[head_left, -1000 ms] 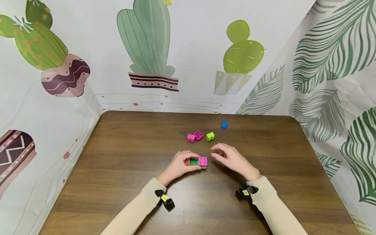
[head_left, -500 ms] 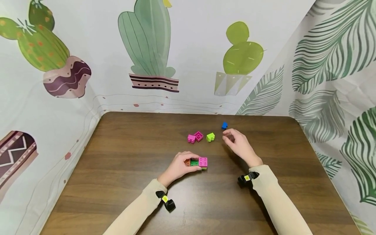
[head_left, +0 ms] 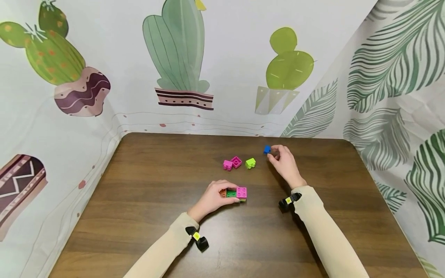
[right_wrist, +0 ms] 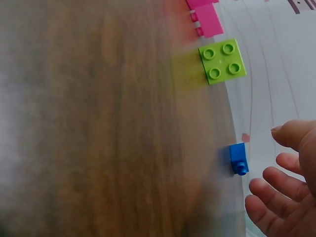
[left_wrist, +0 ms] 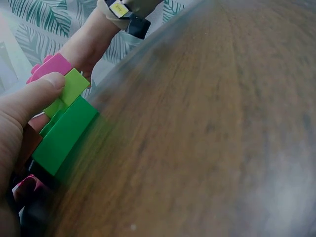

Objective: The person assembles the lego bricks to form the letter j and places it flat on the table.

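Note:
My left hand (head_left: 212, 197) grips a small build of toy building bricks between thumb and fingers, low over the table. It has a pink brick (head_left: 241, 192) on top at its right end, a lime brick (left_wrist: 74, 88) under that, a long green brick (left_wrist: 66, 137) as base and an orange-brown brick (head_left: 223, 193) at the left, partly hidden by the fingers. At the far right, my right hand (head_left: 286, 166) reaches out with thumb and fingers apart, fingertips right beside a small blue brick (head_left: 267, 149). The right wrist view shows nothing between those fingers.
Two loose pink bricks, one stud-side sideways (head_left: 227, 165) and one upside down (head_left: 236, 162), lie close together past the left hand. A lime brick (head_left: 250, 163) lies between them and the blue one. Patterned cloth (head_left: 236, 119) rises behind the wooden table (head_left: 156, 166).
My right hand has moved away from beside the build, forward to the blue brick. The left hand has kept its grip on the build in the same place.

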`<state>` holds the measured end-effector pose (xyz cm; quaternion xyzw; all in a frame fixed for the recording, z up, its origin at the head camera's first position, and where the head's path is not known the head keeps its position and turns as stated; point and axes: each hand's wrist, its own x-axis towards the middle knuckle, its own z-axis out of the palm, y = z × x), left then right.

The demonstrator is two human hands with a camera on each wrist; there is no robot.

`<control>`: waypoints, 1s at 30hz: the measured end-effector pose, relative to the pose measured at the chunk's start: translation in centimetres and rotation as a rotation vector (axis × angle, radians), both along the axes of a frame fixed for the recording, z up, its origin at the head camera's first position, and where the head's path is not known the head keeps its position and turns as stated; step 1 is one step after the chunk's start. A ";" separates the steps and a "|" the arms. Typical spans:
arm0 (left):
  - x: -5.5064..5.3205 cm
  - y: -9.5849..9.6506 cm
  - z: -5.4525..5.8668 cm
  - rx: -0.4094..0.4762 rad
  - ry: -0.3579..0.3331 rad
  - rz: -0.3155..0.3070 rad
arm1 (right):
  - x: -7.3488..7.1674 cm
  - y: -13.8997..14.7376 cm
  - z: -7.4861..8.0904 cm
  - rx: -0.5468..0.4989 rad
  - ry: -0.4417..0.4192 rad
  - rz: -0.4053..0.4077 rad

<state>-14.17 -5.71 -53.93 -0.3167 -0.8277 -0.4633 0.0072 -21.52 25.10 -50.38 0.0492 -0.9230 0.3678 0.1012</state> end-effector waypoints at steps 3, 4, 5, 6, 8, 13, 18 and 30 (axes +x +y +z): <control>0.0 0.0 0.0 -0.012 -0.010 0.002 | -0.5 0.1 -0.2 0.002 -0.033 -0.006; 0.0 0.0 0.0 -0.012 -0.008 0.002 | -0.6 0.2 -0.3 0.006 -0.043 -0.004; 0.0 0.0 0.0 -0.015 -0.008 0.002 | -0.8 0.2 -0.4 0.010 -0.055 -0.002; 0.0 0.0 0.0 -0.016 -0.008 0.002 | -0.9 0.2 -0.5 0.016 -0.066 0.003; 0.0 0.0 0.0 -0.020 -0.005 0.004 | -1.0 0.1 -0.7 0.025 -0.089 0.008; 0.1 0.0 0.1 -0.022 -0.007 0.006 | -1.3 0.0 -0.8 0.042 -0.118 0.006; 0.2 0.0 0.1 -0.029 -0.016 0.009 | -1.6 -0.1 -0.7 0.069 -0.123 0.004; 0.1 0.0 0.2 -0.030 -0.033 0.013 | -1.2 -1.0 -0.9 -0.008 -0.075 -0.057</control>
